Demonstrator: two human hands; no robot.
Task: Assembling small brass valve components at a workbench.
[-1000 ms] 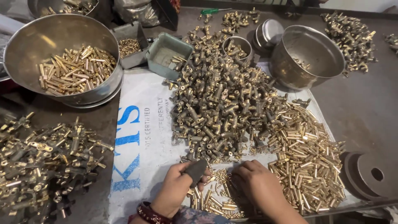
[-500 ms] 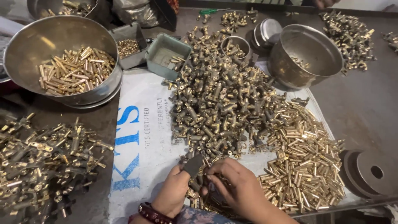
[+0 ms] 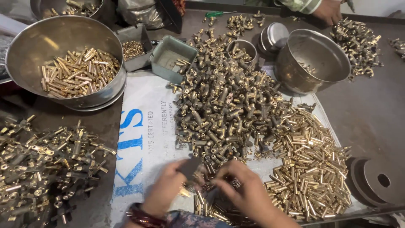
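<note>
Seen from above, a dark bench [image 3: 371, 118] is crowded with brass parts. At the bottom edge the person's left hand [image 3: 168, 192] is curled around a small flat dark grey piece [image 3: 190, 165], pinched between thumb and fingers. The right hand [image 3: 244, 190] sits just beside it, fingers bent down onto small brass fittings [image 3: 198, 185] between the two hands; motion blur hides whether it grips one, so its hold cannot be told. Both hands rest over a white printed sack [image 3: 143, 139] spread on the bench. Just beyond them lies a big heap of T-shaped brass fittings [image 3: 223, 105], and to the right a heap of short brass tubes [image 3: 308, 169]. A large steel bowl of brass rods [image 3: 71, 63] stands far left, an almost empty steel pot [image 3: 312, 59] far right, and a small green tray [image 3: 173, 57] between them. Another person's hand [image 3: 327, 10] works at the far edge. A likely risk — the hands sit so near the loose heaps that a careless sweep could knock tubes in among the fittings, or off the near edge
</note>
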